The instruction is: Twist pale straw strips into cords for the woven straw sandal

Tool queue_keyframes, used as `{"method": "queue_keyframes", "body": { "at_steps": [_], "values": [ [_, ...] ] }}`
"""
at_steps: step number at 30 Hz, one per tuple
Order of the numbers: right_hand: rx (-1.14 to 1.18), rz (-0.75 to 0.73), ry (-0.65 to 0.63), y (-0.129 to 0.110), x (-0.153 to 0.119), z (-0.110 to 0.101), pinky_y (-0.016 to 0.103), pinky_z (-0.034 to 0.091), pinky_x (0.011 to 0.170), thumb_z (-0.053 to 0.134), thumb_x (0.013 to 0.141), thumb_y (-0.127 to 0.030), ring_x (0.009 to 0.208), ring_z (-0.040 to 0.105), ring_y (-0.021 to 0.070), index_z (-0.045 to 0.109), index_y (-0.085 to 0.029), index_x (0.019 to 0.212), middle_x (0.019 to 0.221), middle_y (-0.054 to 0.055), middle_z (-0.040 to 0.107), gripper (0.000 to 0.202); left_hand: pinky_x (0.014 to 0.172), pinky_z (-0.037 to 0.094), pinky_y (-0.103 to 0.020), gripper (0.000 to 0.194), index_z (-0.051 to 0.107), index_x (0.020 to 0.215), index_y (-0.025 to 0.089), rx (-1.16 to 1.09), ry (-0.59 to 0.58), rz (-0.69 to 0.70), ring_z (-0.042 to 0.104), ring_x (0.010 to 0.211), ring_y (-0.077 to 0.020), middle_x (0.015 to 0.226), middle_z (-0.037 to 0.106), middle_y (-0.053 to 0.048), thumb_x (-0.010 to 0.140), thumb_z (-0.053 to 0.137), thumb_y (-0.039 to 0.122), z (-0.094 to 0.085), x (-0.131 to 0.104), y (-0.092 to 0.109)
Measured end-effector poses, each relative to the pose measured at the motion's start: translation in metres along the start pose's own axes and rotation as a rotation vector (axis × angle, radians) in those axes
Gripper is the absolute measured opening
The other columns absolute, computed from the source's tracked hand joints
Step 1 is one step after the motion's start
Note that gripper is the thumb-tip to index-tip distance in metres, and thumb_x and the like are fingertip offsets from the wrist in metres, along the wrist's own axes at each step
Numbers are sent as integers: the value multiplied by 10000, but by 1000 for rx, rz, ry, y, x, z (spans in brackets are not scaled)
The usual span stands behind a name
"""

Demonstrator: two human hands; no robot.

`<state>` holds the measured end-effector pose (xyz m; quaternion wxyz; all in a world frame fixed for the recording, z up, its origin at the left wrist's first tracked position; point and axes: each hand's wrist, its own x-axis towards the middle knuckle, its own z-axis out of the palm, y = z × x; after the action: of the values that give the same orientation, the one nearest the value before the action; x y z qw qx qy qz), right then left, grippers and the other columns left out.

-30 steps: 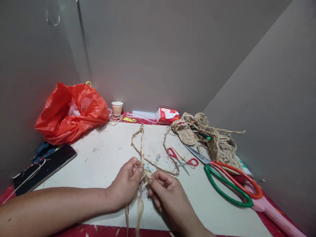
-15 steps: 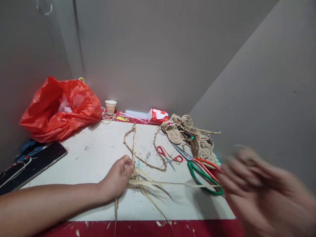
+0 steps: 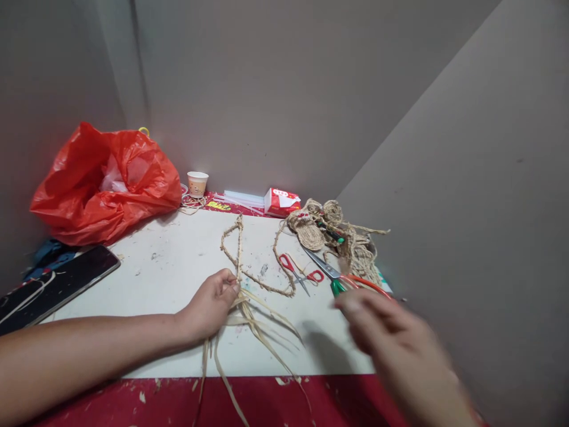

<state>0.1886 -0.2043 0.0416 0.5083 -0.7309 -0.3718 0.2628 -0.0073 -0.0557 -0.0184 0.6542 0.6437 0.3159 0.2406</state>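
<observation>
Pinched between the fingers of my left hand (image 3: 212, 305) is a braided straw cord (image 3: 240, 249), near its lower end. Loose pale straw strips (image 3: 262, 338) fan out below and right of that hand. The rest of the cord curves across the white board. My right hand (image 3: 382, 332), blurred, is over the handles of the large scissors (image 3: 326, 267), which have green and red-orange handles; its fingers are partly curled, and whether they grip the handles is unclear. Small red-handled scissors (image 3: 300, 274) lie open beside the cord.
A red plastic bag (image 3: 106, 190) sits at the back left, above a black phone (image 3: 62, 284). Along the back are a paper cup (image 3: 197, 185) and a red tissue pack (image 3: 281, 203). Coiled straw pieces (image 3: 351, 237) are heaped at the right. The white board (image 3: 178, 249) covers a red tabletop.
My right hand has let go of a straw strip and moved left to the large scissors. That strip now hangs down over the front edge. My left hand keeps its pinch. The view has shifted slightly.
</observation>
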Motion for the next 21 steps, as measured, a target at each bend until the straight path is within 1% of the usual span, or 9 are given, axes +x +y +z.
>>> {"method": "queue_keyframes", "body": {
  "at_steps": [3,4,6,8,11,14,16,19,21],
  "values": [
    [81,156,-484,-4,-8,63,212,255,441,639,752,-419,498,362,99,590,-171,648,537,-29,435,273,501,213,-220,247,387,749,189,-85,-10,-4,263,502,-70,545,331,85,837,476,402,1,0,-1],
    [99,190,-562,-3,-10,82,212,236,446,634,753,-385,492,336,90,600,-165,683,543,-36,428,234,507,231,-217,251,389,750,188,-109,-3,-2,282,511,-71,554,348,82,830,487,404,1,0,-1],
    [31,197,-629,1,-16,111,211,189,441,646,725,-292,472,276,77,643,-156,750,510,-61,362,138,509,249,-211,258,396,750,185,-123,11,-8,299,519,-71,560,361,79,819,506,408,1,0,0],
    [13,189,-621,5,-20,126,213,171,445,633,722,-256,475,245,73,650,-148,728,501,-68,323,110,490,234,-205,267,399,746,185,-124,19,-27,285,498,-66,540,348,86,814,515,416,1,0,0],
    [110,202,-620,6,-21,125,207,185,460,616,750,-308,501,242,71,586,-142,623,517,-60,331,210,460,204,-201,288,395,737,188,-170,1,-49,273,463,-59,510,342,94,805,520,438,2,1,0],
    [146,279,-620,2,-12,101,199,181,442,648,731,-366,475,246,64,531,-155,609,498,-68,333,270,458,224,-199,299,394,723,188,-236,-11,-44,293,452,-57,505,367,90,798,530,443,1,1,-3],
    [141,289,-529,-2,0,78,198,172,419,671,715,-416,442,243,58,529,-164,624,486,-72,345,303,460,233,-200,294,407,726,183,-248,-17,-53,316,445,-57,504,391,84,792,541,437,1,1,-4],
    [95,202,-279,-8,16,53,198,150,403,695,702,-471,430,206,53,603,-162,702,494,-75,350,322,451,217,-201,302,424,748,179,-249,-28,-86,322,429,-57,493,404,81,786,547,452,1,2,-4],
    [69,220,-287,-9,17,55,202,137,400,705,689,-484,426,185,52,644,-154,705,481,-71,358,336,449,217,-200,307,421,750,180,-260,-33,-97,316,429,-56,488,399,83,781,554,456,1,2,-3]
  ]
}}
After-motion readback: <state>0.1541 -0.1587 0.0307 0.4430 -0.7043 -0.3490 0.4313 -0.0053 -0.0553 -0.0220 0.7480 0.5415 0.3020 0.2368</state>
